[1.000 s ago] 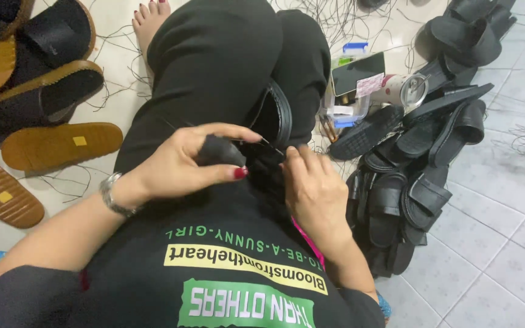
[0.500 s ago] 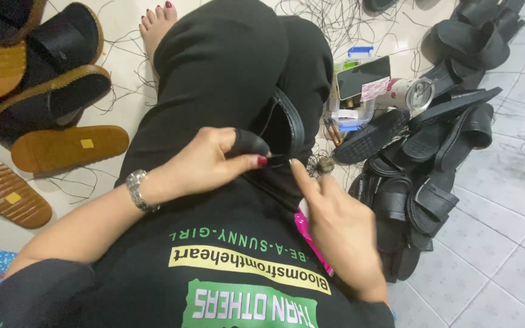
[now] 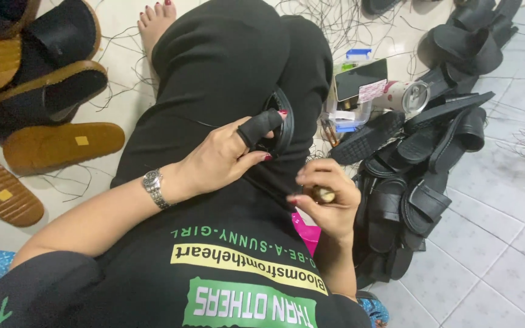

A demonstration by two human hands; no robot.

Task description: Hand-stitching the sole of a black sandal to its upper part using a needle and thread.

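A black sandal piece [image 3: 285, 124] rests on my lap against my black trousers. My left hand [image 3: 217, 161], with a wristwatch and a black cover [image 3: 261, 126] over one finger, presses on that piece and grips its edge. My right hand [image 3: 329, 203] is a little below and to the right of it, closed around a small brown-handled tool [image 3: 322, 194]. A thin dark thread seems to run between the sandal and my right hand, though it is hard to make out.
A heap of black sandals and soles [image 3: 420, 182] lies on the tiles at right. Tan-soled sandals [image 3: 62, 143] lie at left. A clear box with a phone on top [image 3: 360, 85], a metal can [image 3: 405, 96] and loose black threads [image 3: 335, 18] sit beyond my knee.
My right hand has drawn back from the sandal, down and to the right, with the tool in it. My left hand has stayed on the sandal piece.
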